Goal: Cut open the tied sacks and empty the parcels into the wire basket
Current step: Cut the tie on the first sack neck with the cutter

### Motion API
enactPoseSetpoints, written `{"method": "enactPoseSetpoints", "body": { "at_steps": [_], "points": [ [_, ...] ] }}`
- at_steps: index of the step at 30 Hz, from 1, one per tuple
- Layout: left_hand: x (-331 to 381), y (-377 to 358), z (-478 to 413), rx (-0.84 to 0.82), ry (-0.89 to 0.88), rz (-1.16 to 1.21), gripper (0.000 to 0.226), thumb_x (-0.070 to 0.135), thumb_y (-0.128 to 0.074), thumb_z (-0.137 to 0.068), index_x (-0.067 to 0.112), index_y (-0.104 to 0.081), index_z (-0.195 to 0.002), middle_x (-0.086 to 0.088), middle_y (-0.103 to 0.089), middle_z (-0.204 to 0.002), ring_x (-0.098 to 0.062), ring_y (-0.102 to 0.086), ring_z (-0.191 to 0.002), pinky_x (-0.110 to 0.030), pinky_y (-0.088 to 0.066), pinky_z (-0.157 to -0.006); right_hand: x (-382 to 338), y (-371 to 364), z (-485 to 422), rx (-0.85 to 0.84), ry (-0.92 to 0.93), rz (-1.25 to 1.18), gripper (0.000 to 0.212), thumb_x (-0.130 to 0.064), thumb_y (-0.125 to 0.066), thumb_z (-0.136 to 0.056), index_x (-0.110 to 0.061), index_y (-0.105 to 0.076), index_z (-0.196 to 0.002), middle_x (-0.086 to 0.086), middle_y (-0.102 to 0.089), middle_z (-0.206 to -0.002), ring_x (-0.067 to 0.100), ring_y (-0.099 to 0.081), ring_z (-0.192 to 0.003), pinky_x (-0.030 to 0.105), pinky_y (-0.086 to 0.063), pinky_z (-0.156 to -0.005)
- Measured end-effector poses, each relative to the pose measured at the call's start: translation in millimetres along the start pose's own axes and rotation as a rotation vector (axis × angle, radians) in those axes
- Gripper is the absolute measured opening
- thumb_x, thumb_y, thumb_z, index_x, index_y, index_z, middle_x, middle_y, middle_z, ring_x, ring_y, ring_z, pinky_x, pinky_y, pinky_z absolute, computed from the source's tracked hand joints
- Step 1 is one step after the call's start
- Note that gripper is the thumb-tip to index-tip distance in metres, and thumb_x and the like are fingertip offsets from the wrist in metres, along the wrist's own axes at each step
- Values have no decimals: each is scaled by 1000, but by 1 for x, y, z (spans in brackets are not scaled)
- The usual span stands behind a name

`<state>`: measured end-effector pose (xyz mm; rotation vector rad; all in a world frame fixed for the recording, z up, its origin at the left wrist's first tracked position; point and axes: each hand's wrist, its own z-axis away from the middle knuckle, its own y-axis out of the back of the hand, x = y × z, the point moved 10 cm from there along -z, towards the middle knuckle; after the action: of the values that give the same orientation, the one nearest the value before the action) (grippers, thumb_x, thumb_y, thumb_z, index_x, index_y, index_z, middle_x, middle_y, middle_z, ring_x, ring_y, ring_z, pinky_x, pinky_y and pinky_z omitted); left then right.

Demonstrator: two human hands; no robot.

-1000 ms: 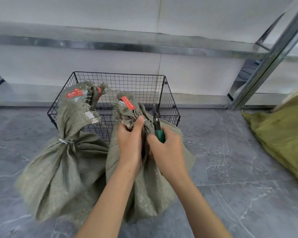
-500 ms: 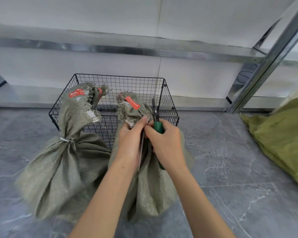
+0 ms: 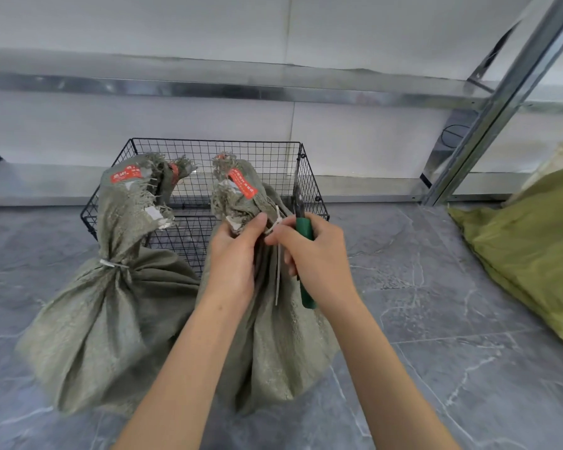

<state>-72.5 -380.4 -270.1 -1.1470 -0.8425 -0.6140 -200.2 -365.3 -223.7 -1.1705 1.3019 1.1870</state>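
Two grey-green woven sacks stand on the floor in front of a black wire basket [image 3: 309, 177]. The left sack [image 3: 101, 319] is tied at its neck with a white zip tie [image 3: 113, 264]. My left hand [image 3: 234, 258] grips the neck of the right sack [image 3: 283, 345], just below its red label. My right hand [image 3: 316, 254] holds green-handled cutters [image 3: 304, 254] with the blades pointing up, and its fingertips pinch a white zip tie [image 3: 277, 251] that hangs loose down the sack's front.
A yellow-green sack [image 3: 527, 248] lies on the grey tiled floor at the right. A metal shelf upright [image 3: 488, 125] slants up behind it. A low metal shelf rail runs along the white wall behind the basket.
Both hands rose along the right sack's neck. The white zip tie, hidden before, now hangs loose between my hands. The cutters stayed in my right hand.
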Motion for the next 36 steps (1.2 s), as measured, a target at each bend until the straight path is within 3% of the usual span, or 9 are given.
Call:
{"method": "enactPoseSetpoints", "body": {
  "at_steps": [2,4,7,11,14,17,23,29,36],
  "points": [
    [-1,2,-2,20,-4,-13,10,2,-58,-89,7,-61,-97,-9,-72,-86,-23,-70,-79,-35,-57,-75,-5,10,0,36,11,-67,8,-2,-62,-81,0,-62,-73,11,-52,-56,17,-38,-45,29,-31,-44],
    [0,2,-3,38,-18,-17,16,2,-58,-89,5,-61,-104,-14,-70,-100,-28,-68,-93,-41,-54,-88,-10,25,-2,85,23,-103,6,-2,-61,-83,-4,-62,-77,7,-60,-58,14,-39,-43,26,-34,-42],
    [3,3,-4,62,-39,-66,19,3,-58,-90,9,-61,-107,-10,-70,-104,-22,-68,-94,-37,-52,-91,-12,50,-5,178,22,-148,7,-1,-60,-85,4,-61,-90,-4,-61,-53,12,-40,-43,22,-36,-41],
    [3,-12,0,3,-117,-270,16,13,-64,-88,18,-64,-103,-6,-71,-106,-22,-67,-102,-43,-49,-97,-3,80,-5,297,3,-136,9,-3,-59,-86,-11,-59,-81,2,-68,-67,14,-52,-50,22,-39,-42],
    [-5,-36,10,-109,-155,-411,19,17,-63,-89,16,-65,-108,1,-72,-101,-12,-67,-96,-30,-51,-93,12,98,-4,377,-29,-92,15,-5,-58,-87,-17,-58,-79,2,-69,-71,15,-59,-56,23,-39,-44],
    [-12,-62,20,-178,-228,-571,9,18,-60,-91,18,-65,-98,15,-66,-84,13,-61,-70,-2,-43,-63,26,117,-2,434,-61,-73,16,-4,-58,-87,-18,-57,-77,7,-68,-73,14,-60,-56,23,-42,-44],
    [-47,-98,23,-256,-302,-684,6,23,-64,-87,22,-68,-83,11,-69,-78,-4,-64,-75,-24,-50,-70,46,162,-1,498,-103,24,11,-9,-61,-86,-13,-58,-76,9,-61,-70,18,-55,-58,25,-43,-47],
    [-85,-140,53,-325,-488,-880,21,28,-66,-85,9,-63,-77,1,-65,-67,-12,-57,-63,-26,-42,-60,75,213,15,599,-123,80,17,-13,-60,-90,-1,-55,-78,10,-45,-69,20,-43,-61,34,-38,-53],
    [-126,-177,77,-359,-591,-986,44,25,-66,-85,27,-33,-57,12,-39,-48,-7,-35,-43,-25,-27,-49,121,282,47,739,-247,10,9,-9,-55,-89,-14,-58,-83,0,-70,-77,17,-69,-64,23,-46,-48]
  ]
}}
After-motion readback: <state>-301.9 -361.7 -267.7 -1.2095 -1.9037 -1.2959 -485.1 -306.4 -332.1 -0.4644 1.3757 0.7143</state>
